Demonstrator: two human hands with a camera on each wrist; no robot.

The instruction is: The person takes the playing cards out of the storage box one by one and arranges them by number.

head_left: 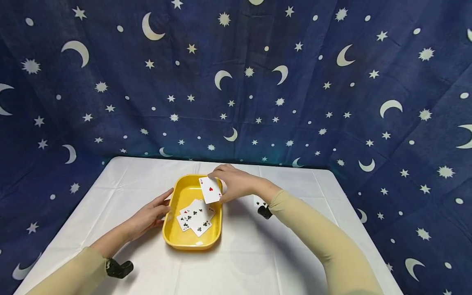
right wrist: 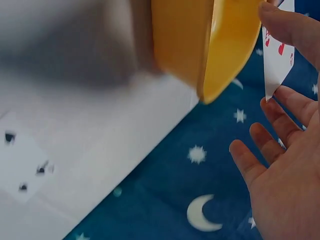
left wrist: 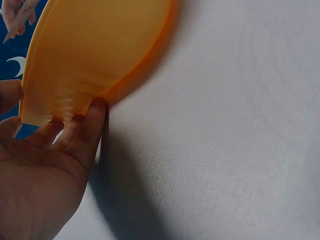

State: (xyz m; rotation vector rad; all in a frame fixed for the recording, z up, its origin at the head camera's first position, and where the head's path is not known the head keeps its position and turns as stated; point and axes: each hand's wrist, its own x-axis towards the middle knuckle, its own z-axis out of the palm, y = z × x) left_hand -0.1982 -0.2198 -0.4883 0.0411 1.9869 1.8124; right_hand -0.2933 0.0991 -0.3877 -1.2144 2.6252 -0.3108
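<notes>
My right hand [head_left: 236, 182] pinches an ace of hearts playing card [head_left: 210, 189] above the far right part of a yellow tray [head_left: 176, 205]. In the right wrist view, the card [right wrist: 278, 60] hangs between thumb and fingertips, tilted. Several face-up playing cards [head_left: 197, 217], clubs among them, overlap inside the tray. At the tray's left side, my left hand [head_left: 147, 217] holds it, with fingers against the outer wall [left wrist: 100, 50] and others at the rim. A white and red edge shows beside the right palm; what it is I cannot tell.
On the white tablecloth [head_left: 250, 254], right of the tray, lies another card with black spade marks [right wrist: 22, 162], partly covered by the right forearm in the head view. A dark blue curtain [head_left: 236, 82] with moons and stars hangs behind the table.
</notes>
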